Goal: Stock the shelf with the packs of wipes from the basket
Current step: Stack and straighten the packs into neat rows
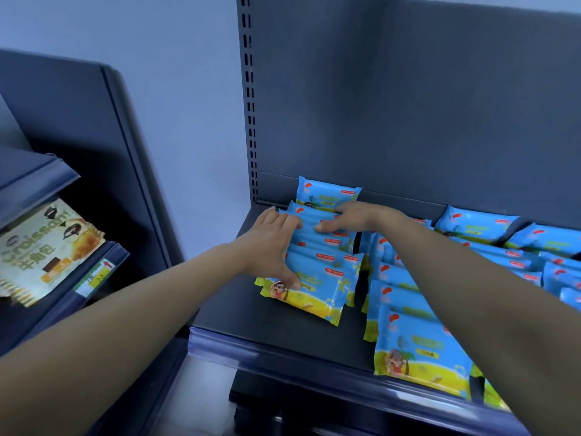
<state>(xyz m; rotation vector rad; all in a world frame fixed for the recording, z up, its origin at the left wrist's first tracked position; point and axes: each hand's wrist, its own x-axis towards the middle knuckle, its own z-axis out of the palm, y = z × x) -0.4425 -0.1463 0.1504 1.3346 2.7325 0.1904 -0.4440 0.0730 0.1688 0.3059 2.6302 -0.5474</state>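
Pressing with spread, nearly straight left fingers (283, 220) on the top edges of the packs at the back, thumb stretched far toward the body onto the front pack (309, 295). Spanning that wide probably to bracket the whole leaning row of packs (320, 247) and stop it fanning forward.

Bending right fingers (341, 210) over the top edges just right of the left fingertips, thumb out along the near face, pinching the packs there. Judged as drawing them upright and tight while the left hand (272, 247) braces the row's open side and the right hand (353, 217) works from above.

Just behind both sets of fingertips, one rear pack (327, 191) standing against the back panel (408, 105), serving as a backstop. Right of the right wrist, neighbouring rows (405, 297) lapped front to back in the same way, reaching the price rail (283, 344). Below and left of the left thumb, bare shelf (276, 319), so room for more at the front of this row.

Far left of the left forearm, a croissant bag (47, 247) on another unit. No basket in view, so impossible to say how many packs remain. Looks well along, with tidying in hand.
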